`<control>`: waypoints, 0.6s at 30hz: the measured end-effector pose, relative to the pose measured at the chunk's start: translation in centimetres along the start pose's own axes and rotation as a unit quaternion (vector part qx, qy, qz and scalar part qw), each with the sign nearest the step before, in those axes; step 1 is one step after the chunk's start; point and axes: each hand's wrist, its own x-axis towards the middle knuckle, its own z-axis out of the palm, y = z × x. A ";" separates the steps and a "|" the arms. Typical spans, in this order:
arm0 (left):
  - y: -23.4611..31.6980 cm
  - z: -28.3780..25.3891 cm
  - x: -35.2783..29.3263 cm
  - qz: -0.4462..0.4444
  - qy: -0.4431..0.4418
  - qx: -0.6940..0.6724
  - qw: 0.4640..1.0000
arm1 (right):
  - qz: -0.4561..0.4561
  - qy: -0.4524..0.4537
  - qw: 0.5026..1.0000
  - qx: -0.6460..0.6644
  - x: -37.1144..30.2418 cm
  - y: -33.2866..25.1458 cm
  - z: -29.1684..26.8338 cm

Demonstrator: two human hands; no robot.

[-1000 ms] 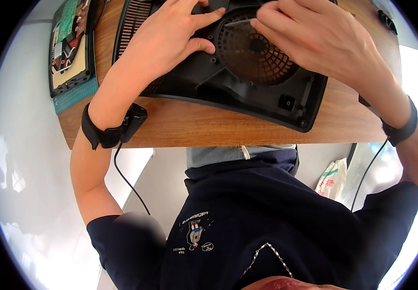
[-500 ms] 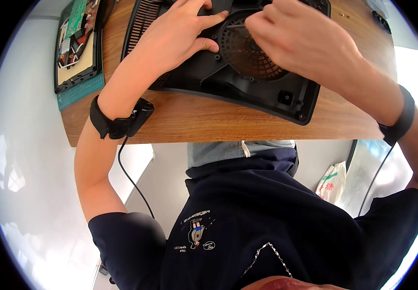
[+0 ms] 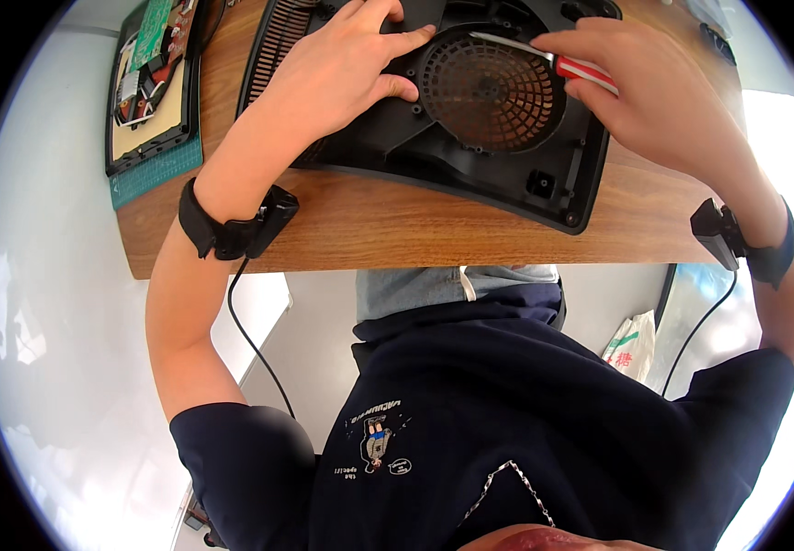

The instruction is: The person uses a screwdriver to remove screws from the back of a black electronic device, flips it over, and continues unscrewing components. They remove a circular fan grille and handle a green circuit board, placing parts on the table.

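A black plastic housing (image 3: 507,188) lies on the table, inner side up, with a round fan grille (image 3: 489,92) of small square holes and a slotted vent at its left end. My left hand (image 3: 333,78) rests on the housing left of the grille. Its thumb and forefinger are stretched apart, touching the plastic. A screwdriver (image 3: 585,73) with a red and white handle is in my right hand (image 3: 663,96), closed around the handle. The metal shaft points left over the far part of the grille, and its tip looks free of any screw.
At the left, a second black shell (image 3: 154,147) with a green circuit board (image 3: 151,37) and wires sits on a teal cutting mat (image 3: 158,170). The wooden table (image 3: 415,216) has its near edge before me. A dark object (image 3: 718,41) lies at the far right.
My right hand has moved right and turned outward, and the screwdriver, hidden before, now shows lying sideways over the grille. The left hand keeps its place on the housing.
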 end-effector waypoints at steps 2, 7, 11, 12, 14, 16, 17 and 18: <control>0.0 0.0 0.0 0.000 -0.001 0.007 1.000 | 0.001 -0.001 1.000 -0.006 0.1 -0.2 0.1; 0.0 0.1 0.1 -0.002 0.005 0.032 0.999 | -0.019 -0.027 0.999 -0.006 1.1 -1.9 0.7; 0.2 0.0 0.1 -0.011 0.004 0.034 0.999 | -0.008 -0.024 0.999 -0.026 1.6 -2.5 1.3; 0.2 -0.1 0.1 -0.012 0.002 0.032 0.999 | -0.008 -0.028 0.999 -0.027 1.7 -2.6 1.2; 0.2 -0.1 0.2 -0.008 0.002 0.033 0.999 | -0.005 -0.027 0.999 -0.037 2.0 -2.8 1.3; 0.3 -0.2 0.2 -0.008 -0.001 0.027 1.000 | 0.001 -0.017 0.998 -0.054 2.4 -3.0 1.5; 0.4 -0.4 0.3 -0.010 -0.005 0.022 1.000 | -0.013 -0.058 0.992 -0.110 2.7 -3.1 0.9; 0.5 -0.5 0.3 -0.011 -0.009 0.017 1.000 | -0.027 -0.098 0.981 -0.166 3.0 -3.3 -0.3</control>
